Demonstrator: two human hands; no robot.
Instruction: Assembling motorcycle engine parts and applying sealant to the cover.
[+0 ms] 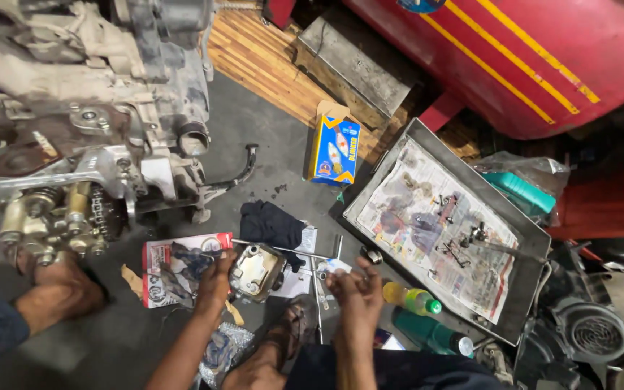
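Grimy workshop floor [269, 123]; left hand [214, 278] fingers clamped on small metal engine cover [256, 271]; right hand [355, 285] fingers pinched together, near metal tray [536, 245].

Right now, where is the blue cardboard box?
In the head view, the blue cardboard box lies on the floor at centre, between the engine and the metal tray.
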